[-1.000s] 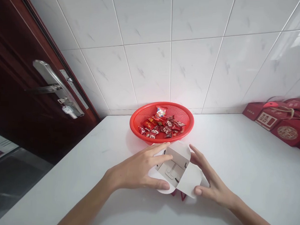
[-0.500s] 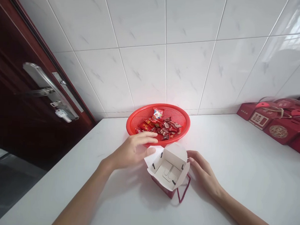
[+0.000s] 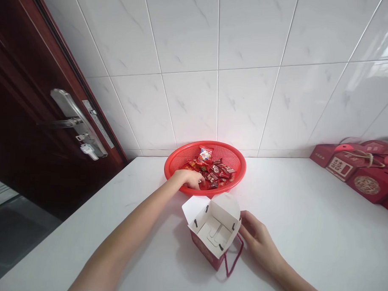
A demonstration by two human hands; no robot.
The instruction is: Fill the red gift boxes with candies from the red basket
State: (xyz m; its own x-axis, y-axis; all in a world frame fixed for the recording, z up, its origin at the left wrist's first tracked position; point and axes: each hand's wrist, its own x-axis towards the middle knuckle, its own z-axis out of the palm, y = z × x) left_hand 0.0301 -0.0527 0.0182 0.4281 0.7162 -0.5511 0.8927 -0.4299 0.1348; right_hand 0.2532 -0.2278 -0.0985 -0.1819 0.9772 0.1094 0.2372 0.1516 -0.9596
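My left hand (image 3: pixel 190 178) reaches over the near rim of a red plastic basket (image 3: pixel 239 177). Its fingers curl down among several wrapped candies (image 3: pixel 216 171) and are partly hidden, so I cannot make out what they hold. In front of the basket stands an open red candy box (image 3: pixel 205 251) with a white inside and its flaps spread; no candy shows in it. A dark red cord handle (image 3: pixel 231 265) hangs at its right side. My right hand (image 3: pixel 260 239) grips the box's right edge with bent fingers, the fingertips partly hidden behind the flap.
Several red boxes (image 3: pixel 366 183) with printed gold and white designs sit along the wall at the right of the white table (image 3: pixel 294 195). A tiled wall (image 3: pixel 195 107) rises behind. At left is a dark red door (image 3: pixel 27 97) with a handle (image 3: pixel 67 122) and keys (image 3: pixel 89 151).
My left hand has moved from above the box's left flap into the basket, and its fingers have curled. The right hand stays at the box. The whole view has shifted slightly.
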